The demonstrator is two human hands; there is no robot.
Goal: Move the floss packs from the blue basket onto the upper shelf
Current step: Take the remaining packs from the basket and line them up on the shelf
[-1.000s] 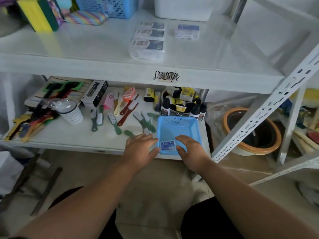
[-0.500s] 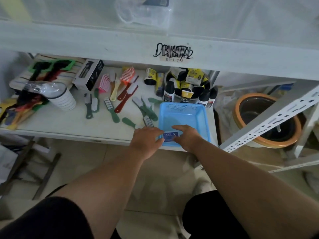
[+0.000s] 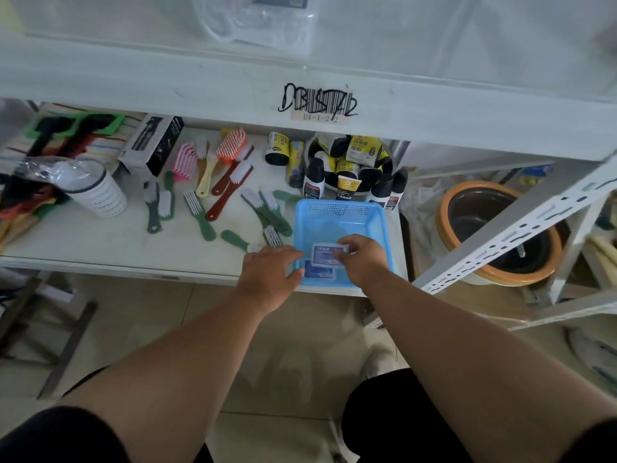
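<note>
A blue basket sits at the front right of the lower shelf. My right hand is inside it, shut on a clear floss pack with a blue label, raised slightly. A second floss pack lies flat on the basket floor beneath it. My left hand rests against the basket's left front rim, fingers curled on the edge. The upper shelf fills the top of the view, and a clear floss pack lies on it, cut off by the frame.
Several brushes and combs lie left of the basket on the lower shelf. A bowl of black and yellow bottles stands behind it. A white cup and a black box are farther left. A slotted upright and an orange-rimmed pot are right.
The view has tilted down and closer, hiding most of the upper shelf. My right hand has closed on a floss pack and raised it off the basket floor, uncovering a second pack below.
</note>
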